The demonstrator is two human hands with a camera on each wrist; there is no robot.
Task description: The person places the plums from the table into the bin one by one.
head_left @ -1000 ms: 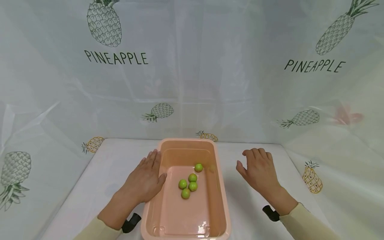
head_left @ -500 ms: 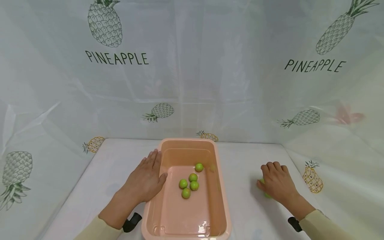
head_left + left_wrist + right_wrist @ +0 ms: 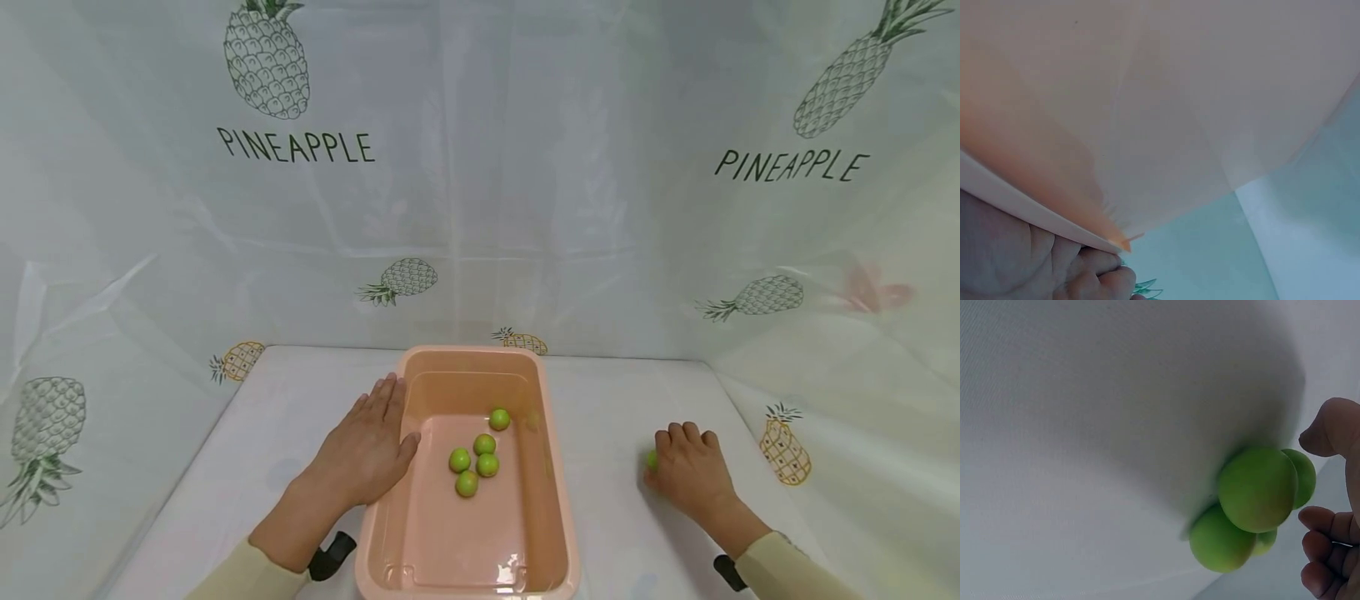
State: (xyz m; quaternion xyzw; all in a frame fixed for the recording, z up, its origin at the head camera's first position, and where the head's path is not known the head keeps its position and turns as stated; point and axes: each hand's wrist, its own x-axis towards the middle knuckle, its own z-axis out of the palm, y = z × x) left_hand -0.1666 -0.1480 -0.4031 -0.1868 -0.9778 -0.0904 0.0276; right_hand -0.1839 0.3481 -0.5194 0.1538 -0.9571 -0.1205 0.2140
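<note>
My left hand (image 3: 365, 450) lies along the left rim of a pink plastic tub (image 3: 566, 508), its fingers extended and the thumb over the inner edge. In the left wrist view, curled fingertips (image 3: 1107, 281) show under the tub's rim (image 3: 1035, 215). Small round green fruits (image 3: 467, 483), several of them, sit on the tub's floor. My right hand (image 3: 690, 467) is low over the table at the right, bent over more green fruits (image 3: 652, 459), mostly hidden beneath it. In the right wrist view a cluster of green fruits (image 3: 1257, 490) lies beside the parted thumb (image 3: 1329, 428) and fingers.
A white cloth-covered table (image 3: 607, 417) carries the tub at its middle. Behind and around hangs a pale sheet (image 3: 570, 208) printed with pineapples. Black wrist bands (image 3: 332, 557) show below both hands.
My right hand has moved right and nearer from beside the tub, then settled lower over the fruits at the table's right. The left hand and tub stay in place.
</note>
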